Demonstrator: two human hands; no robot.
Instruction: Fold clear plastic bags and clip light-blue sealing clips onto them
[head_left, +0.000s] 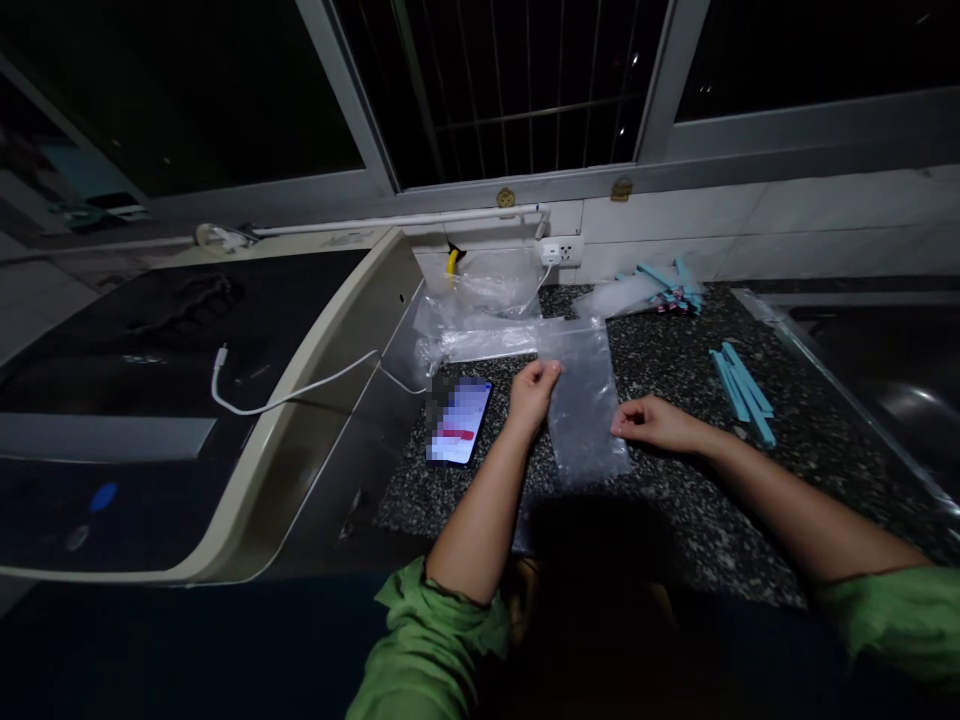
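Observation:
A clear plastic bag (583, 400) lies flat on the dark speckled counter (675, 500). My left hand (531, 392) pinches the bag's left edge near its top. My right hand (654, 422) pinches the bag's right edge lower down. Both hands have curled fingers closed on the plastic. Green sleeves cover my upper arms at the bottom of the view.
A lit phone (459, 421) lies left of the bag. Several blue strips (741, 390) lie to the right, more blue strips (671, 287) and clear bags (487, 310) at the back. A white cable (285, 395) crosses a machine lid on the left. A sink (892, 380) is at the right.

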